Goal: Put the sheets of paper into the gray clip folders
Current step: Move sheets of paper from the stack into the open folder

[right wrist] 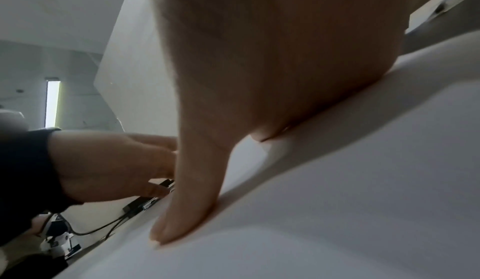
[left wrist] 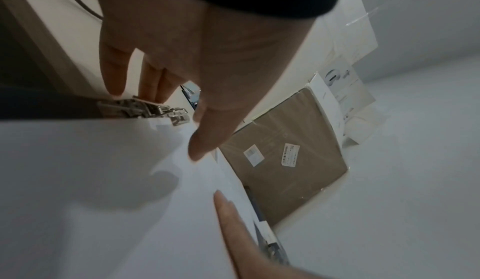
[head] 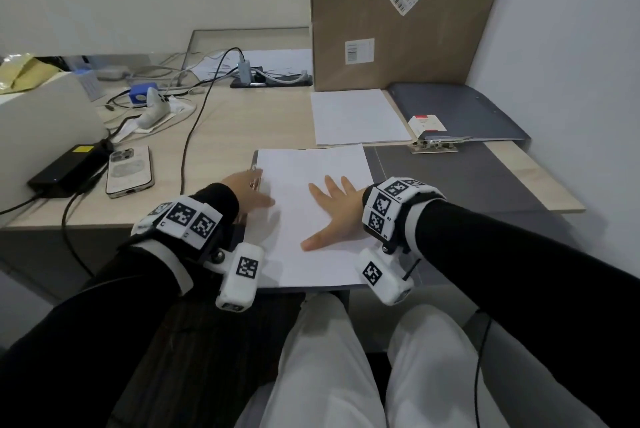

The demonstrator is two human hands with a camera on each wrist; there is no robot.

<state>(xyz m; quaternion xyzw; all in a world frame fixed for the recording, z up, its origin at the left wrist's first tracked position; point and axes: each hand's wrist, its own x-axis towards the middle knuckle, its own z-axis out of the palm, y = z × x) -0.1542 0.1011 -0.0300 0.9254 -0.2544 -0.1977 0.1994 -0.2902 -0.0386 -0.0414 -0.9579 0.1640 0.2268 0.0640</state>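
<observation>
An open gray clip folder [head: 450,178] lies in front of me, with a white sheet [head: 304,178] on its left half. My left hand [head: 249,188] is at the sheet's left edge: its straight fingers touch the metal clip [left wrist: 145,107] and its thumb rests on the paper. My right hand [head: 332,216] lies flat on the middle of the sheet, fingers spread. Farther back lies a stack of white paper [head: 356,116]. To its right is a second gray folder [head: 467,112] with its own clip [head: 434,147].
A tall cardboard box [head: 398,12] stands against the wall behind the paper stack. A phone [head: 130,171], a black power adapter [head: 65,168] and cables [head: 194,122] lie to the left on the desk. The wall is close on the right.
</observation>
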